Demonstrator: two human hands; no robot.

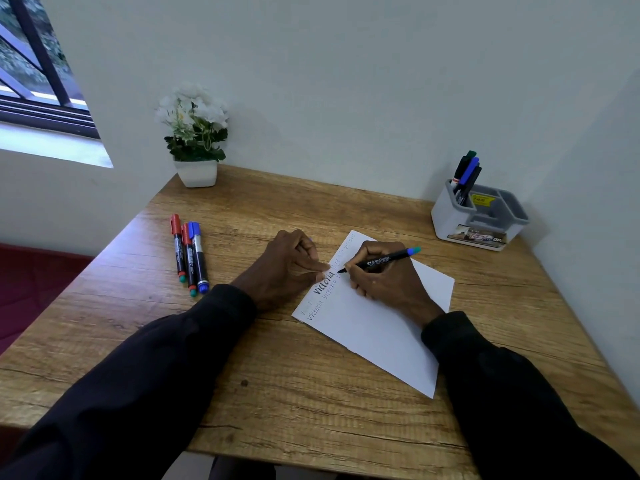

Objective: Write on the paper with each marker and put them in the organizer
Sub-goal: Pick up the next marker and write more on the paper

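A white paper [381, 334] lies tilted on the wooden table [277, 393], with several written words along its left edge. My right hand [384, 282] grips a thin black marker [381, 261] with a blue end, and its tip touches the paper by the writing. My left hand [287, 268] rests at the paper's left edge with a fingertip pressing on it. Its other fingers are curled, and a small bluish bit, seemingly a cap [310, 239], shows between them. Three capped markers [189, 254], two red and one blue, lie side by side at the left. The grey organizer [450, 216] at the back right holds several markers [467, 174].
A white pot of white flowers [195, 133] stands at the table's back left corner. Walls close the table in at the back and right. A window [34, 81] is at the far left. Dark sleeves cover both my forearms.
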